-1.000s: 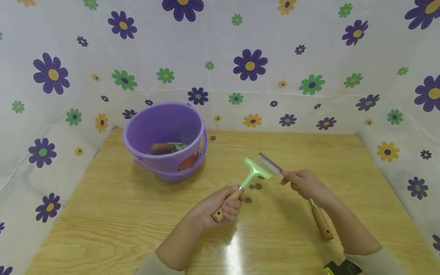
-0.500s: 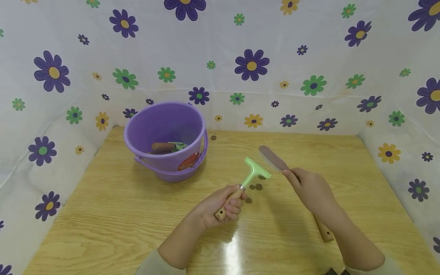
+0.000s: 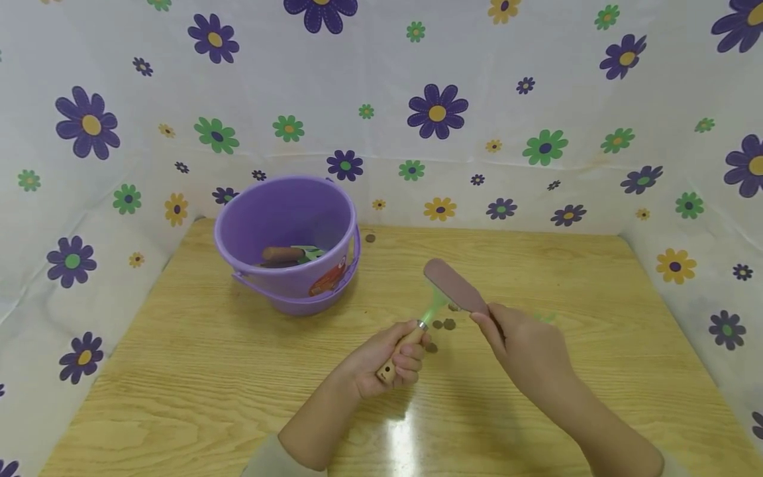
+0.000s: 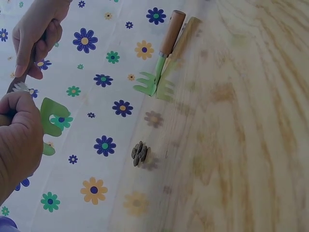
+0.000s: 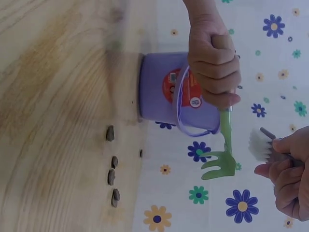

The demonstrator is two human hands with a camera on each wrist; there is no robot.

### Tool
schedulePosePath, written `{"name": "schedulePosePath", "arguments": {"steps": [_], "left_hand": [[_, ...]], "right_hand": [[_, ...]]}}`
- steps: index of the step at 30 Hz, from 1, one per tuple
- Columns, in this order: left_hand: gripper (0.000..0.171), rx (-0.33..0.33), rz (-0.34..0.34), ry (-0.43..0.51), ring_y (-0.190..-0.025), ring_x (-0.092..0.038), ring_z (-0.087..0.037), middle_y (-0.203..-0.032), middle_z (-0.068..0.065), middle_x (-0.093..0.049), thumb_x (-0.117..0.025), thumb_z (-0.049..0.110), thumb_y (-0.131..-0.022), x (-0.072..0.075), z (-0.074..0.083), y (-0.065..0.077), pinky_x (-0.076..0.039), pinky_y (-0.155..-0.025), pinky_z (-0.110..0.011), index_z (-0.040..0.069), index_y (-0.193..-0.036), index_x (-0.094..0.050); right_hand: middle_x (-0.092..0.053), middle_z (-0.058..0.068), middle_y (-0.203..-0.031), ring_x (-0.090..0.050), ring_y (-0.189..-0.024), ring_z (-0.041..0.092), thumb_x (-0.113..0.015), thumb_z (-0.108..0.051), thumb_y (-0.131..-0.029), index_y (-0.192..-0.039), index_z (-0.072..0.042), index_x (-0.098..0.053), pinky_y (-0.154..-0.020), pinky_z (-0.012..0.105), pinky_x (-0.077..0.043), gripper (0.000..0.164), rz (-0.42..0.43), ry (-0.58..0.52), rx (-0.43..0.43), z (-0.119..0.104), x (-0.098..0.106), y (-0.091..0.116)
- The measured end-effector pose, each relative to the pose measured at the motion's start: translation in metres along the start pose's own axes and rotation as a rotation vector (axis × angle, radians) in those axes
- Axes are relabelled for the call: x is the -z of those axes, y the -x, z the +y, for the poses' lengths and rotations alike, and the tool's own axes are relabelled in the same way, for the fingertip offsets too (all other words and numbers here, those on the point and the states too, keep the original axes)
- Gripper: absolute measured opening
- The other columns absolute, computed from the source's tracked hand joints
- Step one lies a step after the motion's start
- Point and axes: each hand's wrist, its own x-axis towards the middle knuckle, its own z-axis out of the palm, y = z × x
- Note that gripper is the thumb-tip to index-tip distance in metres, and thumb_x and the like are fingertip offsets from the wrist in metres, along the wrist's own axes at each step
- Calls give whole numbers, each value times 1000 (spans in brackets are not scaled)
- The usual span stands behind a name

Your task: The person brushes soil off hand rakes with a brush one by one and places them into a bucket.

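My left hand [image 3: 390,361] grips the wooden handle of a small green hand rake [image 5: 219,164], its tines raised above the table. In the head view the rake's head is mostly covered by a brush [image 3: 456,285] with a brown back. My right hand [image 3: 530,348] holds that brush by its handle, and its white bristles [image 5: 260,147] face the rake in the right wrist view. Whether bristles and tines touch, I cannot tell. Under the tools lie several dark dirt clumps [image 3: 444,324] on the wooden table [image 3: 238,397].
At the back left stands a purple bucket [image 3: 286,291] with a wooden-handled green tool [image 3: 283,254] inside. Another green hand fork [image 4: 161,58] with a wooden handle lies on the table, mostly hidden behind the right arm in the head view. A flowered cloth [image 3: 381,66] encloses the back and sides.
The brush has turned so its brown back faces up, and after lifting slightly away it has come left and down over the rake's head. The left hand has barely moved.
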Motion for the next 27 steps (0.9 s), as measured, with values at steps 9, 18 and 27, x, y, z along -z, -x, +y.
{"name": "schedulePosePath", "arguments": {"steps": [9,18,27], "left_hand": [[31,-18,-12,-11,-44,-43,5,-58,11,-45,-33,33,-103,-1,-2,-1,-34,-42,-7,10,-90,-50],[31,-33,-40,-35,-45,-42,6,-58,12,-44,-32,33,-103,-6,-3,1,-33,-43,-7,9,-92,-49],[32,-24,-36,-37,-45,-43,6,-57,13,-45,-31,32,-103,-6,-5,2,-33,-42,-6,11,-90,-50]], "right_hand": [[-47,-6,-54,-28,-43,-2,-33,-43,-102,-69,-9,-56,-38,8,-21,53,-7,-6,85,-5,-7,6],[-49,-5,-57,-28,-44,-1,-43,-38,-101,-79,-6,-61,-37,9,-18,42,-84,60,101,-9,-6,10],[-61,4,-62,-37,-42,2,-24,-43,-103,-83,-1,-64,-36,9,-19,62,-15,113,158,-6,-10,10]]}}
